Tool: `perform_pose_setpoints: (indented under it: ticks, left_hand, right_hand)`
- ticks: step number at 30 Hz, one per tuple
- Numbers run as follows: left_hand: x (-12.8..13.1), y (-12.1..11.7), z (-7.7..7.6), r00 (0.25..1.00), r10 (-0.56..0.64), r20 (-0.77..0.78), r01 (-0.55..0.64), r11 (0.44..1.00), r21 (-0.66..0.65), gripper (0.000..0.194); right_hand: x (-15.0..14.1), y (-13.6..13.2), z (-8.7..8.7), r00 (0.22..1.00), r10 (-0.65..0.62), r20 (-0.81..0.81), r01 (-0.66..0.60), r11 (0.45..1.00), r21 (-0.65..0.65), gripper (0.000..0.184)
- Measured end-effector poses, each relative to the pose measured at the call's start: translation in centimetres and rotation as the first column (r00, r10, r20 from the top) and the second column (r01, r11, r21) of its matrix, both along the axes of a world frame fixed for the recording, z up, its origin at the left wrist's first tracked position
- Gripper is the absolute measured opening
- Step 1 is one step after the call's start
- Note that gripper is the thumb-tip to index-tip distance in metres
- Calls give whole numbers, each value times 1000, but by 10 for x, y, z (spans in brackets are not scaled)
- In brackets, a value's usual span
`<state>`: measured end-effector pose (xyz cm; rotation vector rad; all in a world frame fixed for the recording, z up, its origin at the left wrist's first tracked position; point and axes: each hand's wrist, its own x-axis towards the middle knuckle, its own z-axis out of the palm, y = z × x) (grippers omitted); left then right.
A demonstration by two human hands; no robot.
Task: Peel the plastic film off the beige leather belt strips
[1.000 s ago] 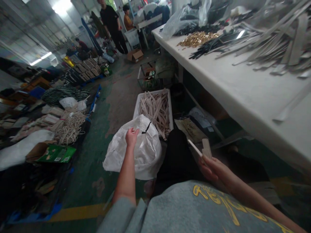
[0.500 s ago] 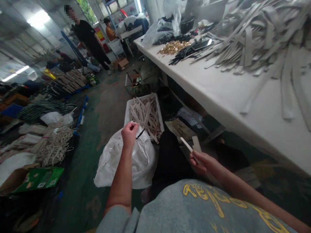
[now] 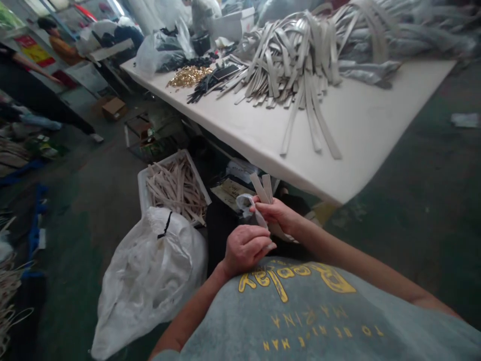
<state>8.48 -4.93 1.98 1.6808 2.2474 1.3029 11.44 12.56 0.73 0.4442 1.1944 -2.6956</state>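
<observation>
My right hand is closed around a few flat, pale grey-beige straps, their squared ends sticking up past the fingers. A thin whitish strip loops out beside its fingertips and bends down towards my other hand. Just below and left, my left hand is curled with its back to the camera; what its fingers pinch, if anything, is hidden. At my left lies a big white sack, with a short black strip on top.
A white crate of beige strips stands beyond the sack. On the pale table are a heap of grey straps, gold-coloured small pieces, black strips and plastic bags. A person in black stands far left.
My view has swung right. My left hand has come from above the sack to beside my right hand. The whitish loop now shows at the right fingertips; the straps stay in that hand.
</observation>
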Motion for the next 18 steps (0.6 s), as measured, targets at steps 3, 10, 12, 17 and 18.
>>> perform_pose_setpoints:
  ticks: [3,10,12,17,18]
  left_hand:
    - [1,-12,-6,995,51,82,-54,998,43,8]
    - [2,-18,-17,625,178,760,-269,963,-4,48]
    - [-1,-10,-17,446,176,878,-233,970,-75,51]
    - [-1,12,-16,245,160,956,-64,987,-149,36]
    - [1,14,-15,220,154,963,-50,988,-146,35]
  right_hand:
    - [-7,3,9,988,-150,-40,154,978,143,45]
    - [-20,5,17,986,-127,-104,156,925,346,38]
    - [-21,5,17,991,-96,-92,121,940,320,40]
    - [-21,7,12,996,-77,-35,83,973,218,46]
    - [-20,8,11,996,-81,-25,84,977,197,47]
